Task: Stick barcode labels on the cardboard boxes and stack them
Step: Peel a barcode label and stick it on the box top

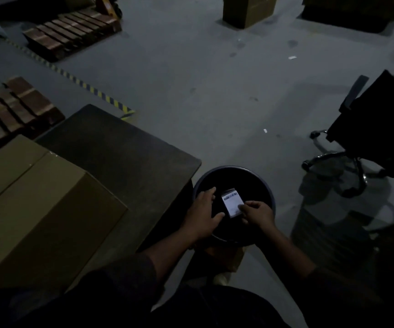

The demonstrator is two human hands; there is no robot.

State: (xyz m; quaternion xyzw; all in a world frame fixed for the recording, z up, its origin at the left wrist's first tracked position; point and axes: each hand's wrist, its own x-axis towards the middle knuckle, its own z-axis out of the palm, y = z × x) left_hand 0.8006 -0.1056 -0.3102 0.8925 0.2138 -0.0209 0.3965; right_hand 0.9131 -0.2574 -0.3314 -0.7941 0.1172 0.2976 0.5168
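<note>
Pinching label [232,202] over the bin [268,183], right hand [257,214] clear of its rim

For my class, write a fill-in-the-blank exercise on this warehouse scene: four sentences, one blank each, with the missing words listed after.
1. The right hand pinches a white barcode ____ .
2. Both hands are held over a round black ____ .
3. The left hand holds ____ .
4. The large cardboard box rests on a dark ____ .

Missing words: label; bin; nothing; table
</note>
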